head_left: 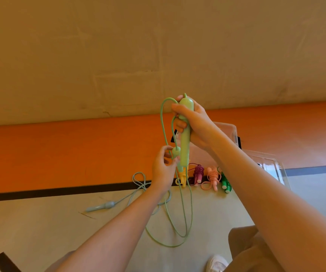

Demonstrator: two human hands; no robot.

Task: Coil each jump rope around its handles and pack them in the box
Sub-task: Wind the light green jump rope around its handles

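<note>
My right hand [194,122] grips one light green handle [184,142] upright at the middle of the view. Beside it hangs the second green handle [176,154], which my left hand [163,169] pinches near its top. The green rope [185,218] loops from the handle tops and hangs down to the floor. Behind my hands, by the orange wall stripe, stands a clear plastic box [230,132]. Coiled ropes lie in a row on the floor: yellow [182,178], purple [198,174], pink [213,178], dark green [225,183]. A light blue rope [107,205] lies uncoiled at the left.
A clear lid [272,165] lies on the floor to the right of the box. My knee and a white shoe [217,264] show at the bottom right. A black line runs along the floor by the wall.
</note>
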